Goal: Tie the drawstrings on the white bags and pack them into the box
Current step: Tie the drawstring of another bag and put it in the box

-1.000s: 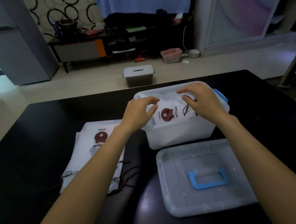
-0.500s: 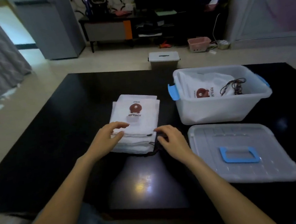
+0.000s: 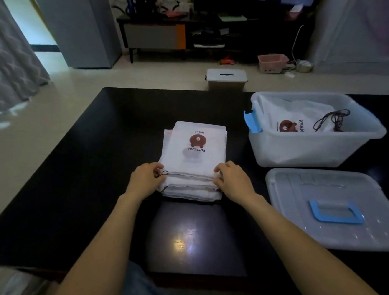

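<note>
A stack of flat white drawstring bags (image 3: pixel 196 156) with a brown bear print lies on the black table (image 3: pixel 78 182). My left hand (image 3: pixel 144 179) pinches the near left corner of the top bag, by a small black cord loop. My right hand (image 3: pixel 232 179) grips the near right corner of the same stack. To the right stands the translucent white box (image 3: pixel 312 150) with blue latches. Inside it lies one white bag (image 3: pixel 291 123) with its black drawstring (image 3: pixel 331 120) bunched on top.
The box lid (image 3: pixel 337 212) with a blue handle lies flat at the near right of the table. A smaller lidded bin (image 3: pixel 226 78) sits on the floor beyond the table's far edge. A light reflection shines on the tabletop near me.
Both hands left the box, where they touched the packed bag, and moved left to the stack. They now hold its near corners. The view swung left too.
</note>
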The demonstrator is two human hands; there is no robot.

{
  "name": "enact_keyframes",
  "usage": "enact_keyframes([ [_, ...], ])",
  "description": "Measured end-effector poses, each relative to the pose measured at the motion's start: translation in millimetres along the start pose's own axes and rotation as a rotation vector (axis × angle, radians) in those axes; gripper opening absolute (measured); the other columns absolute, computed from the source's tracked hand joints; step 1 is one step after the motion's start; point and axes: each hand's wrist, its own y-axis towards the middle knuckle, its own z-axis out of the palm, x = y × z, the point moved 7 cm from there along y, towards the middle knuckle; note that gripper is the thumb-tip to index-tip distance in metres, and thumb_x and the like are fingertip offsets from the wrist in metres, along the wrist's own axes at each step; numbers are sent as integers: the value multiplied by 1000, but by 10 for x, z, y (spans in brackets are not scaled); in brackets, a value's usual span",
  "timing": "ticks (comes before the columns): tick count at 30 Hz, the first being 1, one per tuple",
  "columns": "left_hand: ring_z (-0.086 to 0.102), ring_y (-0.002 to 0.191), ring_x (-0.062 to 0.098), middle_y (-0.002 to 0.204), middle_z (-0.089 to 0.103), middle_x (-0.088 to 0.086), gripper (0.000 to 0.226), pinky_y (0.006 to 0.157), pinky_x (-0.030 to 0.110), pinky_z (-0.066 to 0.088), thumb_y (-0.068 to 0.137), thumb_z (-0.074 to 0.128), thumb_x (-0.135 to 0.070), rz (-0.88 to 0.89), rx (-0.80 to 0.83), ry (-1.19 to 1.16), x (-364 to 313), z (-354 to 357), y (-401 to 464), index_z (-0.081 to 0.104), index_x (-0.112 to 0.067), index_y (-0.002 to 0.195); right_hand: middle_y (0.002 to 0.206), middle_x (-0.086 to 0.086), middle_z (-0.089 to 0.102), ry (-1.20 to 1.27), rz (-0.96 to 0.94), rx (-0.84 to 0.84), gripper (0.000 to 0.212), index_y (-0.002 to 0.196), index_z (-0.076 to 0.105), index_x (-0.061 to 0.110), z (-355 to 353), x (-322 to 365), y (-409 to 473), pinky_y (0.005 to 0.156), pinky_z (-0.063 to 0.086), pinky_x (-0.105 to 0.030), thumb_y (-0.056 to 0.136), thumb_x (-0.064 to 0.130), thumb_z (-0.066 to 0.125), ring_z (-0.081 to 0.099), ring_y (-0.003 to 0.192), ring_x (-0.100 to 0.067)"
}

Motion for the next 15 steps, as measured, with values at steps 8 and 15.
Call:
enact_keyframes([
  [8, 63, 90, 18, 98, 69, 4, 13, 79, 27, 47, 84, 66, -15, 15, -125, -29, 1, -106, -56, 68, -14, 97, 115, -10, 60, 84, 40, -34, 29, 117, 59, 10, -85, -208, 12, 86, 46, -37, 89, 16, 59, 55, 105, -28],
  [15, 59, 77, 7, 90, 65, -5, 30, 72, 20, 45, 78, 75, -13, 95, -113, -112, -33, -279, -130, 66, -19, 106, 98, -13, 66, 60, 35, -211, 15, 99, 69, 7, -282, -285, -50, 77, 46, -37, 89, 13, 60, 60, 91, -31],
])
